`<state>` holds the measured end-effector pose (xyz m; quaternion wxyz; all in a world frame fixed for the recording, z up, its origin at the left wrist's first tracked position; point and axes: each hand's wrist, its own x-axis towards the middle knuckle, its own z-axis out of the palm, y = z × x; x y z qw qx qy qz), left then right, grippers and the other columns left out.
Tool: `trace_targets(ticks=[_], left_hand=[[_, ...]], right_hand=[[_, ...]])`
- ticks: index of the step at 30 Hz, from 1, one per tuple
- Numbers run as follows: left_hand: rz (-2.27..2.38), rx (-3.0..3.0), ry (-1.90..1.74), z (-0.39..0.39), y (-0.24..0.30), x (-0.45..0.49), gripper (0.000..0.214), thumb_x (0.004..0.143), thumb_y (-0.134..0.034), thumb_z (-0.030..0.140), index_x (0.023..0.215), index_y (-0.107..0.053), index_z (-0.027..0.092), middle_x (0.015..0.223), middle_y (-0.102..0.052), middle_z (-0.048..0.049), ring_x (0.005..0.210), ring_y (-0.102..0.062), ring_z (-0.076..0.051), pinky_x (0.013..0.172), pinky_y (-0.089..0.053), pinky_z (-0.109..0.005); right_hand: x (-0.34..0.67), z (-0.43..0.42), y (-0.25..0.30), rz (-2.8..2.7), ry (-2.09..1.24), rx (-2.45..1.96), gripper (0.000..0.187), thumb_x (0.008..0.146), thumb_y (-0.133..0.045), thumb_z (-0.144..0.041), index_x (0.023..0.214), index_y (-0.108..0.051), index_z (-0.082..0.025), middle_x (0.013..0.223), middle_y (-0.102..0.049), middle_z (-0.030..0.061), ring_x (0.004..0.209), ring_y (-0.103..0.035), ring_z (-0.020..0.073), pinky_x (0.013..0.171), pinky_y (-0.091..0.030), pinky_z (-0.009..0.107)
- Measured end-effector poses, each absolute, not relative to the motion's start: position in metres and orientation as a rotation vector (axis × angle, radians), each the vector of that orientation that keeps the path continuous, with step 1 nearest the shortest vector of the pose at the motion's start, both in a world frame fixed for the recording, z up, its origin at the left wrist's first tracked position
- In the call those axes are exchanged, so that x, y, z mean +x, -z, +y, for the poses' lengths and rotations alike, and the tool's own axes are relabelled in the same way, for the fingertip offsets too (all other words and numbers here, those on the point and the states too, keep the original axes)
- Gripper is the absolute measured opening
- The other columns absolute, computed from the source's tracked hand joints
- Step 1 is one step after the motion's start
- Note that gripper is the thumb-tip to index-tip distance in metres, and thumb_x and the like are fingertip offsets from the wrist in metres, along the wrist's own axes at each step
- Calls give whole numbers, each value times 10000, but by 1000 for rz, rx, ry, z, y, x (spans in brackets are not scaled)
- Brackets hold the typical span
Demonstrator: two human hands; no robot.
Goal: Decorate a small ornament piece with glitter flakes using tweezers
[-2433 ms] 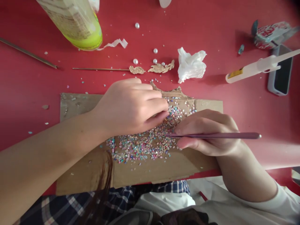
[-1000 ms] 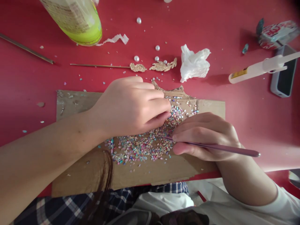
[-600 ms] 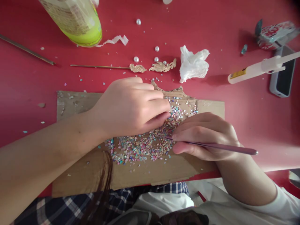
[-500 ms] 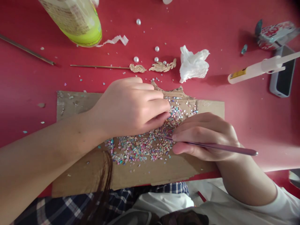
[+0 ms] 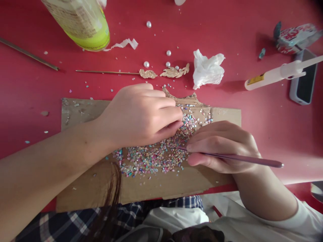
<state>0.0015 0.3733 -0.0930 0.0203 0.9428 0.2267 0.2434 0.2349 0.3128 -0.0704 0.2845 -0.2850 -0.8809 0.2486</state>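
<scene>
My right hand (image 5: pixel 223 146) grips purple tweezers (image 5: pixel 242 159) near their front end, their tip down among the shiny coloured chips (image 5: pixel 153 159). These chips, like tiny crushed shell, are spread over a piece of brown cardboard (image 5: pixel 202 185). My left hand (image 5: pixel 148 116) rests across the upper part of the chips, back of the hand up. Its fingers are curled and pressed together, and whatever they hold, if anything, is hidden beneath them. Just beyond the left fingers lies the cardboard's torn edge (image 5: pixel 186 100).
On the red table lie a gold hairpin stick (image 5: pixel 108 72), a gold leaf-shaped piece (image 5: pixel 175 71), several pearl beads (image 5: pixel 146 64) and a crumpled white tissue (image 5: pixel 208 69). A yellow-green bottle (image 5: pixel 88 30) stands far left. At right are a glue bottle (image 5: pixel 272 75), a dark-faced device (image 5: pixel 304 80) and a wrapper (image 5: pixel 294 37).
The tweezers' back end has shifted slightly to the right, with the right hand moving a little that way. My left hand stays in place.
</scene>
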Motion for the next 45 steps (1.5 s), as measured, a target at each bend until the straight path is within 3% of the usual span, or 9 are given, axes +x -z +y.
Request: trace_targets(ticks=[8, 19, 26, 34, 42, 45], left_hand=[[702, 2897, -762, 373, 94, 2, 360, 1064, -474, 311, 768, -667, 241, 645, -597, 27, 636, -533, -145, 638, -347, -344], [720, 2923, -724, 372, 93, 2, 356, 1070, -460, 321, 787, -665, 249, 675, -624, 31, 646, -545, -146, 646, -370, -340], [733, 2918, -696, 372, 92, 2, 375, 1076, -432, 307, 801, -682, 255, 663, -632, 28, 641, -549, -146, 648, -348, -339], [750, 2931, -638, 371, 91, 3, 382, 1078, -425, 312, 811, -691, 252, 657, -630, 27, 637, -553, -146, 651, -347, -332], [725, 2938, -735, 371, 93, 2, 355, 1074, -451, 284, 819, -694, 241, 677, -635, 28, 637, -536, -139, 649, -348, -329], [724, 2941, -721, 371, 93, 3, 366, 1077, -435, 281, 829, -700, 242, 664, -620, 29, 627, -521, -136, 646, -342, -329]], right_hand=[[234, 312, 72, -2385, -664, -748, 220, 1063, -622, -353, 888, -614, -221, 660, -727, -28, 600, -703, 118, 567, -525, 254], [234, 312, 71, -2386, -621, -764, 240, 1064, -620, -359, 869, -593, -221, 642, -736, -13, 575, -705, 121, 509, -469, 267], [231, 313, 70, -2386, -662, -656, 219, 1085, -577, -339, 919, -627, -205, 718, -766, -5, 633, -714, 115, 618, -556, 255], [230, 313, 72, -2402, -680, -638, 204, 1068, -613, -314, 907, -640, -193, 689, -745, -8, 626, -718, 127, 600, -540, 266], [230, 312, 71, -2474, -612, -646, 182, 1043, -660, -328, 1061, -706, -153, 883, -823, 41, 769, -769, 146, 674, -562, 284], [231, 312, 72, -2486, -612, -640, 155, 1040, -665, -325, 1030, -701, -175, 845, -819, 20, 718, -749, 143, 661, -553, 293]])
